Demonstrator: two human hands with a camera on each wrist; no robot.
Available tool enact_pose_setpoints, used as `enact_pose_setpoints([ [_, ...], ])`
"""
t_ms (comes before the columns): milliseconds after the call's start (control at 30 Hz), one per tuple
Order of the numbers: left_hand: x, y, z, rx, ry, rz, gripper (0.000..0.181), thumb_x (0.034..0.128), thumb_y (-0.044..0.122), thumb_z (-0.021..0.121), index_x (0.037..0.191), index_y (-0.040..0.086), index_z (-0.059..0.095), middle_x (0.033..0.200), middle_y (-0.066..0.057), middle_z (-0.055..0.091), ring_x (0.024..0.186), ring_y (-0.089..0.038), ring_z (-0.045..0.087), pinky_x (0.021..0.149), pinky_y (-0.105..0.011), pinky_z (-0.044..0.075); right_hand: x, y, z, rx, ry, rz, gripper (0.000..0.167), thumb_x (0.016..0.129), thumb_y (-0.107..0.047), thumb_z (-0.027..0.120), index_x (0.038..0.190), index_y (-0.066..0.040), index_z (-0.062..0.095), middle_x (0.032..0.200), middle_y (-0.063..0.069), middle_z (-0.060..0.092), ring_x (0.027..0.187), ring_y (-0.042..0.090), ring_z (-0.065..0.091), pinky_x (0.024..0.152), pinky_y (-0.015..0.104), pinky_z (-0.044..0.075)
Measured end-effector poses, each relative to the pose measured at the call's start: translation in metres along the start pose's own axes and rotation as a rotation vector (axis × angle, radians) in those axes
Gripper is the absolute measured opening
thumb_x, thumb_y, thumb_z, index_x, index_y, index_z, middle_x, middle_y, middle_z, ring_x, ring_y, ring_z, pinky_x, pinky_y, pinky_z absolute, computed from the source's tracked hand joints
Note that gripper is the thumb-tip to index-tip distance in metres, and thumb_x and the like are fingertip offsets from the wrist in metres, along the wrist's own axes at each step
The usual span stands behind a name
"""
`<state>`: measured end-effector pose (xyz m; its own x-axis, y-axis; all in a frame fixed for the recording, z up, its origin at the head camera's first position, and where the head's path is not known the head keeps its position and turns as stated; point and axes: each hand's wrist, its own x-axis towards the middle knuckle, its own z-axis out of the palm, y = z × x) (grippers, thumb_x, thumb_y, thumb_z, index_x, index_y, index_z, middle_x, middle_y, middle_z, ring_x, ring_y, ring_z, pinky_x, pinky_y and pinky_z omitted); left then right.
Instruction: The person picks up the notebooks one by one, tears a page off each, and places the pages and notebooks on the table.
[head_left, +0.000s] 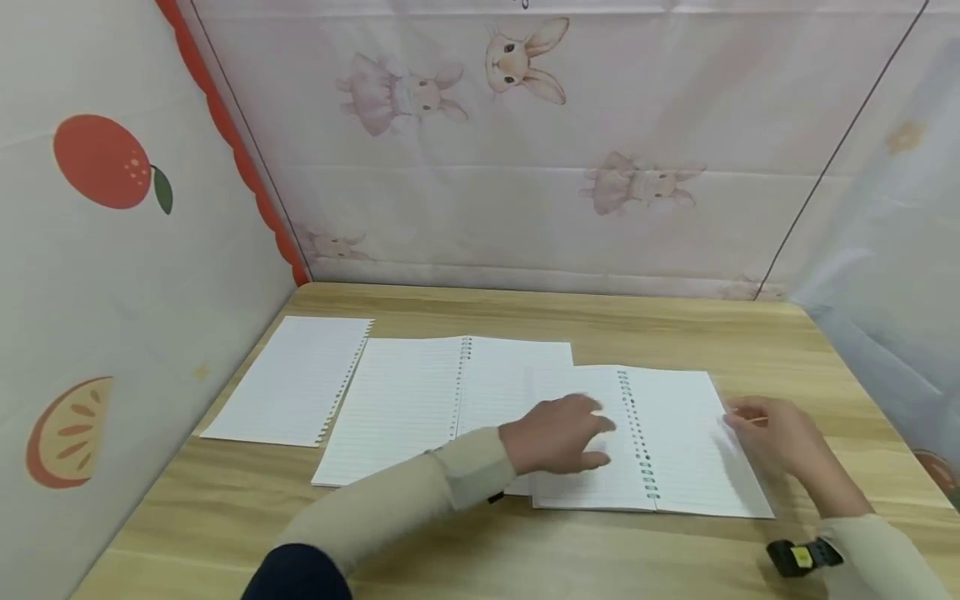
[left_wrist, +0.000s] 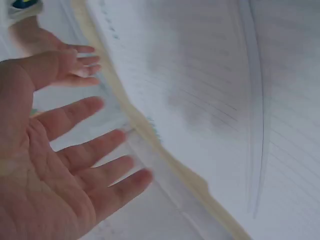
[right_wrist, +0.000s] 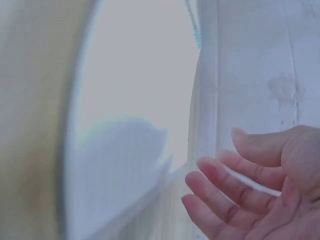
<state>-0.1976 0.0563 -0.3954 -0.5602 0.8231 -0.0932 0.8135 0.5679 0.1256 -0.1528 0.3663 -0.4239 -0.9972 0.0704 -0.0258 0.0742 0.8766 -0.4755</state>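
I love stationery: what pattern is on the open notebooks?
The notebooks have thin ruled lines on white, clearest in the left wrist view.

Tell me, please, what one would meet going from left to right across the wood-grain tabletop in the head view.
White rectangular paper with a notched edge, open white lined spiral-bound notebook in the middle, second open white spiral-bound notebook, right hand.

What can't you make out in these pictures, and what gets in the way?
Head view: part of the middle notebook, covered by the right-hand notebook and left sleeve.
Head view: reddish wall print, cut off by the right edge.
Head view: any writing on the yellow wrist label, too small.
Right wrist view: left edge of the page, blurred.
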Motion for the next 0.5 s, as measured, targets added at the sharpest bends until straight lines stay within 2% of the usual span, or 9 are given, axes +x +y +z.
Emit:
enact_pose_setpoints([
  [100, 0.024, -0.001, 0.008, 0.062, -0.058, -0.03, 0.064, 0.091, 0.053, 0.057, 0.147, 0.027, 0.039, 0.157, 0.0, 0.026, 0.145, -0.02, 0.021, 0.111, -0.038, 0.031, 0.013, -0.003, 0.002, 0.068, -0.028, 0.09, 0.053, 0.095, -0.029, 0.06, 0.125, 0.014, 0.052, 0.114, 0.034, 0.058, 0.099, 0.045, 0.058, 0.075, 0.049, 0.051],
  [200, 0.041, -0.005, 0.021, 0.055, -0.111, -0.07, 0.079, 0.0883, 0.061, 0.054, 0.153, 0.027, 0.024, 0.161, 0.002, 0.008, 0.148, -0.02, 0.006, 0.115, -0.044, 0.021, 0.022, -0.005, 0.005, 0.087, -0.063, 0.168, 0.058, 0.094, -0.033, 0.06, 0.127, 0.013, 0.05, 0.119, 0.037, 0.053, 0.103, 0.046, 0.055, 0.078, 0.051, 0.049],
  [333, 0.051, -0.011, 0.033, 0.003, -0.155, -0.113, 0.089, 0.0852, 0.067, 0.053, 0.155, 0.024, 0.016, 0.162, 0.004, 0.005, 0.148, -0.019, 0.004, 0.116, -0.046, 0.017, 0.028, -0.006, 0.007, 0.068, -0.065, 0.213, 0.057, 0.093, -0.035, 0.061, 0.121, 0.014, 0.052, 0.118, 0.038, 0.054, 0.1, 0.047, 0.056, 0.076, 0.051, 0.049],
  [500, 0.054, -0.016, 0.039, -0.029, -0.176, -0.113, 0.092, 0.0845, 0.07, 0.052, 0.155, 0.024, 0.013, 0.161, 0.006, 0.005, 0.148, -0.019, 0.006, 0.116, -0.047, 0.015, 0.029, -0.005, 0.01, 0.07, -0.001, 0.263, 0.059, 0.088, -0.042, 0.067, 0.108, 0.012, 0.054, 0.105, 0.032, 0.058, 0.084, 0.035, 0.057, 0.061, 0.034, 0.047],
])
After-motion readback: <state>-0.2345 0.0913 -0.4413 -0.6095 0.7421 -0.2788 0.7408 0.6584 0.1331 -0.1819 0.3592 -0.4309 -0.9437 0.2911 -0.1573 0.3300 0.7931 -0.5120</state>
